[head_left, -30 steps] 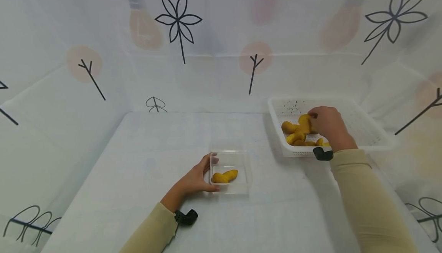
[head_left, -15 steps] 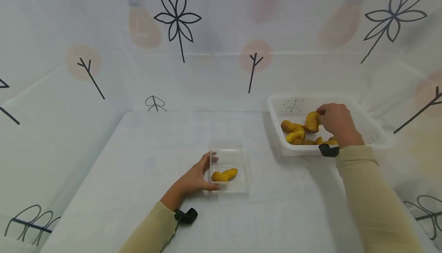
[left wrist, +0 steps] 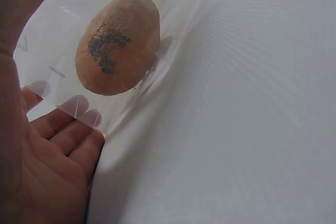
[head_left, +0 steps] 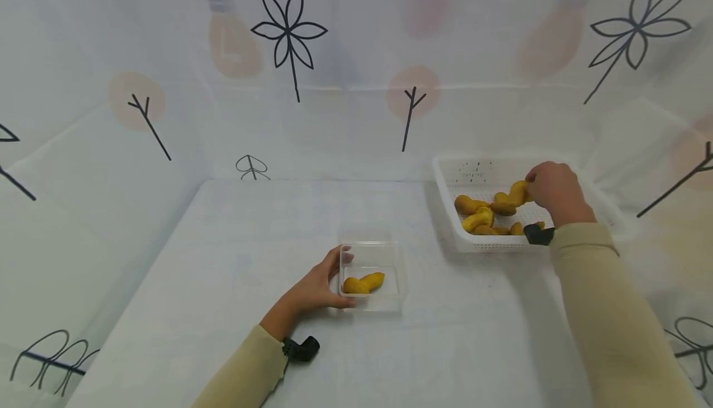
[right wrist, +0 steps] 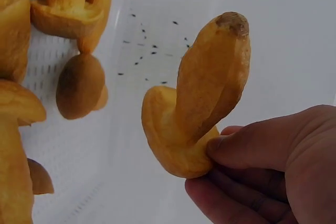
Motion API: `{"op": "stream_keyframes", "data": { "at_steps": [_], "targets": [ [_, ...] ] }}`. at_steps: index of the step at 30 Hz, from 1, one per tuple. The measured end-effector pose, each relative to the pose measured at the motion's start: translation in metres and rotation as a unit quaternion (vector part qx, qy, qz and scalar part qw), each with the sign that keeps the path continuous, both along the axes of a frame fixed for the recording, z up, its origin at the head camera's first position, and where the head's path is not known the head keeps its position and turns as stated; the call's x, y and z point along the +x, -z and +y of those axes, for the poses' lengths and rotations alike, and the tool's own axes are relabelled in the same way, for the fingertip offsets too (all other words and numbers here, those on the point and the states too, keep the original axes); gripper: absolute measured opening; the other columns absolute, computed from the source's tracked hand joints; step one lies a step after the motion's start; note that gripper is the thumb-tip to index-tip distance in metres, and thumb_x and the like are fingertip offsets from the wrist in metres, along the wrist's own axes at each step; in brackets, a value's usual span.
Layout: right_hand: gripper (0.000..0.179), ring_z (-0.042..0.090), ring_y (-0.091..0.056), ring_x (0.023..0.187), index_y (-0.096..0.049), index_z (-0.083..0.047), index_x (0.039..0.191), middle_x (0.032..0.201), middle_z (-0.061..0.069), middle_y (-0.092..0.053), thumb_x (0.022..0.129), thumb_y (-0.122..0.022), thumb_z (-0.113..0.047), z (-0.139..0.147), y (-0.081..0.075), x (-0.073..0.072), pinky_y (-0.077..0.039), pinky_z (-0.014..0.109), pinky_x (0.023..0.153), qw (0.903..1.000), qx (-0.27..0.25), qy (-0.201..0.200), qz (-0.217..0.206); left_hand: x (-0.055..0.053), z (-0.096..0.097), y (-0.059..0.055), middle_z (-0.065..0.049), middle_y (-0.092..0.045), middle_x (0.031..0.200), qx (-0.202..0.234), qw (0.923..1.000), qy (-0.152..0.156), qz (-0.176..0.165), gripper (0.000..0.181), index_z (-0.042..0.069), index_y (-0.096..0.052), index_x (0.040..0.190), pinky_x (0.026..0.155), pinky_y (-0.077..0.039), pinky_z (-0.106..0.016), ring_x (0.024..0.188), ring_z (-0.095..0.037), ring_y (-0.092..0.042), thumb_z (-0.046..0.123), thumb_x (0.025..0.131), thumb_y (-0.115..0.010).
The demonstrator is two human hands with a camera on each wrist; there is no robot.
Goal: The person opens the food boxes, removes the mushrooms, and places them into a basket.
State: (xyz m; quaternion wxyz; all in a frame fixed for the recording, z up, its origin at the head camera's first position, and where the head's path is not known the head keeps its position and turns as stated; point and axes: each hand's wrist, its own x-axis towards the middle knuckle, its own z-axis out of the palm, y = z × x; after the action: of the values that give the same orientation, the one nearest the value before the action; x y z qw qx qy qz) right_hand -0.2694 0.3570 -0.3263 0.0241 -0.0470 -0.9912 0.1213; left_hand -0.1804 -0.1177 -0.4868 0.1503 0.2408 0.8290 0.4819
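Between the thumb and fingers of my right hand (head_left: 559, 192) is a yellow-brown mushroom (right wrist: 212, 77), pinched by its cap, with the stem pointing up in the right wrist view. This hand is over the white basket (head_left: 496, 244), where several other mushrooms (head_left: 477, 218) lie on the left side. My left hand (head_left: 312, 287) grips the left side of a clear plastic box (head_left: 384, 256), thumb at the near side and fingers at the far side. One mushroom (head_left: 364, 283) lies inside the box. In the left wrist view its rounded end (left wrist: 118, 45) shows through the clear wall, with a dark patch.
A white cloth covers the table (head_left: 267, 222). Behind it rises a printed cloth backdrop (head_left: 345, 129) with plant drawings. The basket stands at the back right, and the box is near the middle.
My right hand has moved right and slightly away over the basket, carrying the pinched mushroom off the pile. The left hand and the box have stayed in place.
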Motion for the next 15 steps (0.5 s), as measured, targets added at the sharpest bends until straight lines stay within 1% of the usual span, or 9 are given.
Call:
{"op": "stream_keyframes", "data": {
  "at_steps": [5, 7, 12, 15],
  "targets": [
    [0.03, 0.05, -0.057, 0.093, -0.063, 0.015, 0.106, 0.107, 0.036, -0.062, 0.087, -0.048, -0.002, 0.01, 0.001, -0.003, -0.053, 0.053, 0.072, 0.9998, 0.015, -0.008, -0.015, 0.0, 0.0, -0.002, 0.0, -0.035, 0.154, -0.004, 1.0, 0.004, -0.004, 0.109, 0.023, -0.016, 0.152, 0.12, -0.027, -0.039, 0.147, -0.018, -0.029, 0.039, 0.07, -0.086],
    [0.029, 0.05, -0.058, 0.093, -0.064, 0.016, 0.105, 0.107, 0.036, -0.062, 0.087, -0.049, -0.002, 0.014, 0.003, -0.005, -0.053, 0.053, 0.072, 0.9995, 0.015, -0.009, -0.027, 0.0, 0.0, -0.003, -0.001, -0.035, 0.154, -0.006, 1.0, 0.003, -0.006, 0.11, 0.021, -0.016, 0.153, 0.12, -0.027, -0.04, 0.147, -0.019, -0.029, 0.039, 0.07, -0.086],
    [0.027, 0.047, -0.061, 0.088, -0.064, 0.017, 0.103, 0.103, 0.035, -0.063, 0.089, -0.051, -0.002, 0.021, 0.008, -0.011, -0.054, 0.052, 0.07, 0.9973, 0.033, -0.016, -0.064, 0.0, 0.0, -0.002, 0.001, -0.035, 0.154, -0.01, 0.9999, -0.001, -0.009, 0.109, 0.024, -0.016, 0.152, 0.12, -0.027, -0.04, 0.147, -0.019, -0.029, 0.04, 0.069, -0.086],
    [0.024, 0.044, -0.063, 0.083, -0.066, 0.017, 0.099, 0.097, 0.034, -0.065, 0.089, -0.053, -0.002, 0.022, 0.01, -0.013, -0.055, 0.05, 0.067, 0.996, 0.044, -0.026, -0.073, 0.0, -0.001, -0.002, 0.001, -0.035, 0.154, -0.01, 0.9999, -0.003, -0.01, 0.108, 0.025, -0.017, 0.152, 0.12, -0.027, -0.041, 0.147, -0.019, -0.029, 0.039, 0.07, -0.086]
  ]
}}
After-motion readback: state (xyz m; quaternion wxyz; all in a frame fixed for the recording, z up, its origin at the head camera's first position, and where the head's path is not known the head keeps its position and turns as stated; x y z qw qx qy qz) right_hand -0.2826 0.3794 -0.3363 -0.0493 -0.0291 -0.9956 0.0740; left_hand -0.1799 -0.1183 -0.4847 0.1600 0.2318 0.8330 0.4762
